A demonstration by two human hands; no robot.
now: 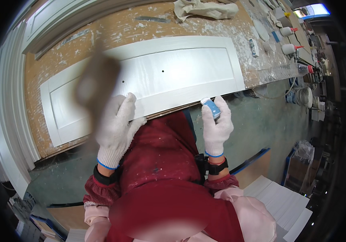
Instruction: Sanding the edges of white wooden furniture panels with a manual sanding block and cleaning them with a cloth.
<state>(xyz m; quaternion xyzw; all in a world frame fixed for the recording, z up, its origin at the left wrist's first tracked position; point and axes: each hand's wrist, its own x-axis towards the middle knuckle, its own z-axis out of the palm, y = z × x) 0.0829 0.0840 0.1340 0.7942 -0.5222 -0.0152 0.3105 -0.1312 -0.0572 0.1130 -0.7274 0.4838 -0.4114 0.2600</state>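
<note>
A white recessed panel door (197,60) with two small dark holes lies on the paint-flecked workbench in front of me. My left hand (118,123), in a white knit glove, rests at its near edge with the thumb spread away from the fingers. It holds nothing that I can see, though a blurred brown shape hides part of it. My right hand (217,127), gloved the same way, is closed on a small blue block (212,108) with a whitish end. That hand is beyond the door's near edge, over the greenish floor, apart from the door.
On the bench (140,30) lie a crumpled cloth (205,10) and a flat metal strip (152,19). White bottles with red tips (289,49) stand at the right, near a clear bottle (302,69). White frames (14,92) lean at left; white boards (273,205) are stacked lower right.
</note>
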